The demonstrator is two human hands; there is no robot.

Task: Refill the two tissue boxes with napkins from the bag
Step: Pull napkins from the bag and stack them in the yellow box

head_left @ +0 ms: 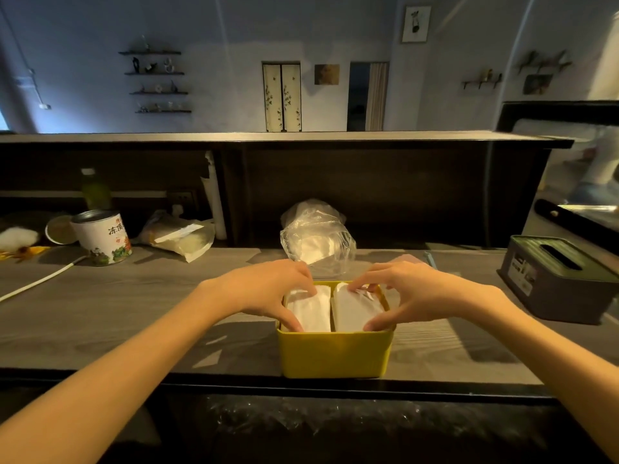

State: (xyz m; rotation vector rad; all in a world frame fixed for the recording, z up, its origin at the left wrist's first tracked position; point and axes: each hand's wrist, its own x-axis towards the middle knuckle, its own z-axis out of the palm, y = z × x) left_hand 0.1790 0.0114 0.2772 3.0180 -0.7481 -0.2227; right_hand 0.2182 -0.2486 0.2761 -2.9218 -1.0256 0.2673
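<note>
matt yellow plastic box (335,354), white paper napkins (315,311), crinkly clear plastic bag (316,236), wood-grain counter (134,309)

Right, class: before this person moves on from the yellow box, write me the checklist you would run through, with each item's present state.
1. Two napkin stacks sit side by side inside the yellow box: ok.
2. Left hand and right hand both press on the stacks: ok.
3. Stacks lie below the rim: cannot tell.
4. Napkin bag within reach behind the box: ok.
5. Grey tissue box opened for filling: not ok, lid on.
6. Napkins left in the bag: ok.
</note>
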